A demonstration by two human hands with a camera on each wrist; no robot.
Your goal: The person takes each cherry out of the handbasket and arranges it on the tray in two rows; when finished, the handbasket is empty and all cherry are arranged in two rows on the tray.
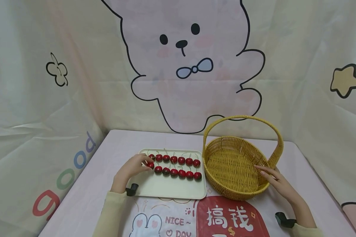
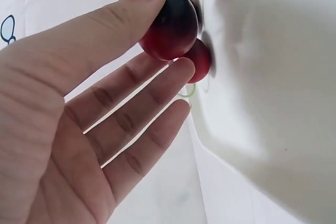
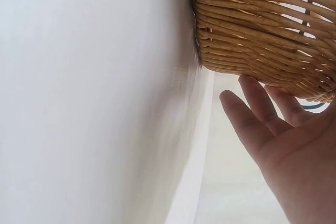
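Observation:
My left hand (image 1: 135, 167) is over the left end of a pale tray (image 1: 169, 190), with thumb and fingers pinching a dark red cherry (image 2: 170, 30) at the end of the front row. In the left wrist view another cherry (image 2: 199, 61) shows just behind it, and the other three fingers extend loosely below. Two rows of stemmed cherries (image 1: 174, 173) lie along the tray. At the right, my right hand (image 1: 277, 182) holds the rim of a yellow wicker basket (image 1: 235, 168). Some digits reach inside; others lie along the outer wall in the right wrist view.
The basket's tall arched handle (image 1: 241, 117) rises above it, and no cherries show inside. Tray and basket stand side by side on a pale tablecloth (image 1: 77, 210) with printed drawings and a red patch (image 1: 231, 210). A cloth backdrop (image 1: 190, 98) closes off the back and sides.

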